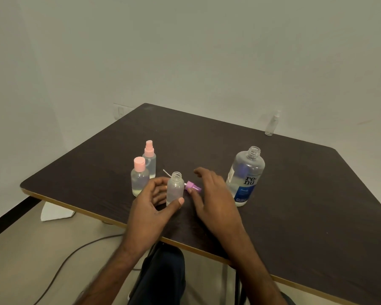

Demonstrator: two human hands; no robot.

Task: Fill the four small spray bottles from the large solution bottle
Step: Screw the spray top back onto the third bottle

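Head view — solution bottle [245, 179] on dark table [306, 216] — pale walls [185, 51], beige floor [20, 249].

Left hand [150, 201] grips uncapped small bottle [175, 191]; right hand [213, 194] touches purple sprayer [193, 186].

Colours noted: table [295, 194] dark brown, fine wood grain, tan edge. The large solution bottle [245, 176] clear, blue-and-white label. Left of it: purple spray head [193, 187], frosted clear bottle [174, 190], pink flat cap [139, 163], pink spray cap [149, 148].
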